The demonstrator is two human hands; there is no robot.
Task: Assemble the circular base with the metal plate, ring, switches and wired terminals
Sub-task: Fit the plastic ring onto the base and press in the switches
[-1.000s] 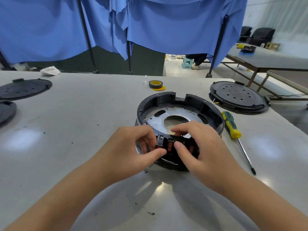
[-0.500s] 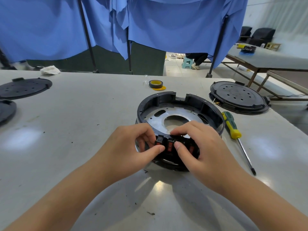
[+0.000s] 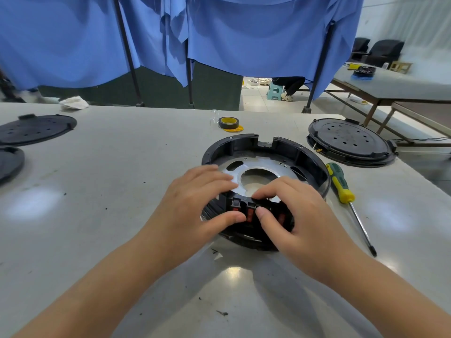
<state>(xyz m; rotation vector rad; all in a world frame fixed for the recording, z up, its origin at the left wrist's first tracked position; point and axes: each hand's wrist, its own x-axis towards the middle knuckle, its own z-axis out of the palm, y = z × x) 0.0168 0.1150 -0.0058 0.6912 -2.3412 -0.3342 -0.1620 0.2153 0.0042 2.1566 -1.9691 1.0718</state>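
Note:
A black circular base (image 3: 300, 152) lies on the table in front of me, open side up. A silver metal plate (image 3: 266, 165) with a round centre hole sits inside it. Along its near wall runs a row of black switches (image 3: 250, 213) with red faces. My left hand (image 3: 192, 203) grips the near left rim, fingers over the plate and thumb on the outer wall beside the switches. My right hand (image 3: 300, 220) grips the near right rim, fingers on the switch tops and thumb against the front of the row. Wired terminals are hidden.
A green and yellow screwdriver (image 3: 341, 189) lies right of the base. Behind it rests a black round cover (image 3: 349, 142). A roll of dark tape (image 3: 228, 123) sits at the back. Two black discs (image 3: 36, 129) lie far left. Blue curtains hang behind the table.
My left fingers have spread forward over the metal plate and its thumb has slid along the outer wall. My right hand stays on the switches. The base has barely shifted.

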